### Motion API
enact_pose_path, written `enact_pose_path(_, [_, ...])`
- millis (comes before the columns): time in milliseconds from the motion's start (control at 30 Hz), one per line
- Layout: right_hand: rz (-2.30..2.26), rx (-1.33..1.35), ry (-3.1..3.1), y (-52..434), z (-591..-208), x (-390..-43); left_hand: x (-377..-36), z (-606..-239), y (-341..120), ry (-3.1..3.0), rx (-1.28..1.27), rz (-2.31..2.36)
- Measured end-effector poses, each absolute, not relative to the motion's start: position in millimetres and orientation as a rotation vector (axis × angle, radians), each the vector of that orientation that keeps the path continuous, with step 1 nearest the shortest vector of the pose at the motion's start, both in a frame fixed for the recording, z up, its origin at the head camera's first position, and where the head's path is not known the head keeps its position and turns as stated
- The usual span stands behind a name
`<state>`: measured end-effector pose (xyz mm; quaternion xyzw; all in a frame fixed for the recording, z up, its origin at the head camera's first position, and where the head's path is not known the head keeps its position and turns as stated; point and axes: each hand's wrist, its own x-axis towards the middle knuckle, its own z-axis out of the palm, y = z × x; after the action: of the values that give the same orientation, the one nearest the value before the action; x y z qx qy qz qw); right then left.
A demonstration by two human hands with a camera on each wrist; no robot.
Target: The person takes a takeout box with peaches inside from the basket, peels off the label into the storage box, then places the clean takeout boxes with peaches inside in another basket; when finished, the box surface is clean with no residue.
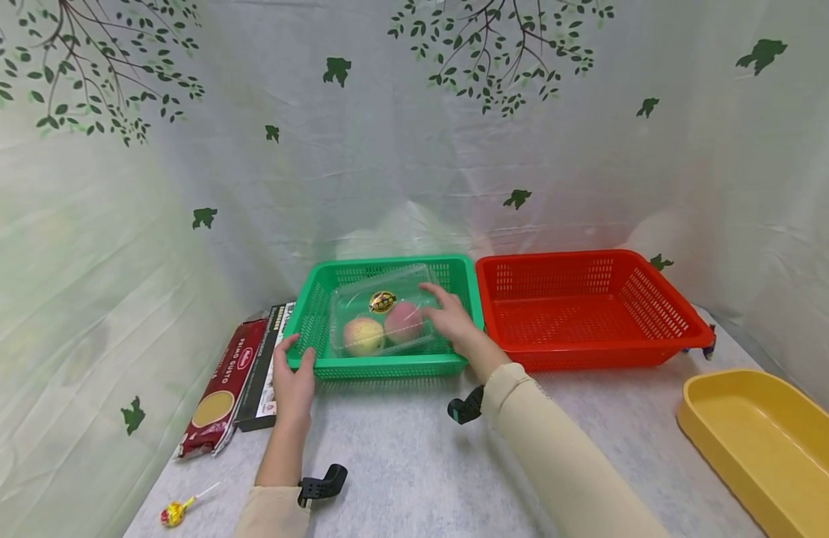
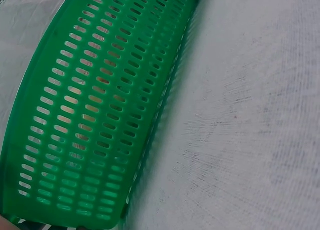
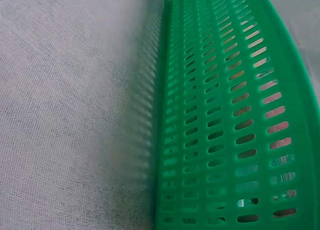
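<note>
In the head view a clear plastic fruit box (image 1: pixel 355 300) lies tilted inside a green basket (image 1: pixel 387 366). It has a round black-and-gold sticker (image 1: pixel 382 302). Through the plastic show a yellow-red round fruit (image 1: pixel 363 336) and a pinkish-red one (image 1: pixel 404 322). My right hand (image 1: pixel 454 323) holds the box at its right end, index finger stretched over the lid and thumb lower down. My left hand (image 1: pixel 294 381) grips the basket's front left corner, thumb at the front rim. Both wrist views show mostly the slotted basket wall (image 2: pixel 95 104) and the table.
Beside the green basket stands a red basket (image 1: pixel 589 351). A yellow tray (image 1: pixel 723 456) is at the right edge. To the left lie a dark red food packet (image 1: pixel 229 381) and a black box (image 1: pixel 261 396). A lollipop (image 1: pixel 175 513) lies at the front left. Patterned sheeting (image 1: pixel 414 172) hangs behind.
</note>
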<state>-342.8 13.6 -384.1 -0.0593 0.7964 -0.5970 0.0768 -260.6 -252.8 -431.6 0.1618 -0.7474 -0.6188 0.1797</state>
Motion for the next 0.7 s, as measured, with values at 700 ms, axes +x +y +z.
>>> enact_pose_path(700, [-1.95,-0.084,2.404,14.6,-376.6,-341.5,-261.4,-433.0,-249.5,-2.065,0.468,-1.753])
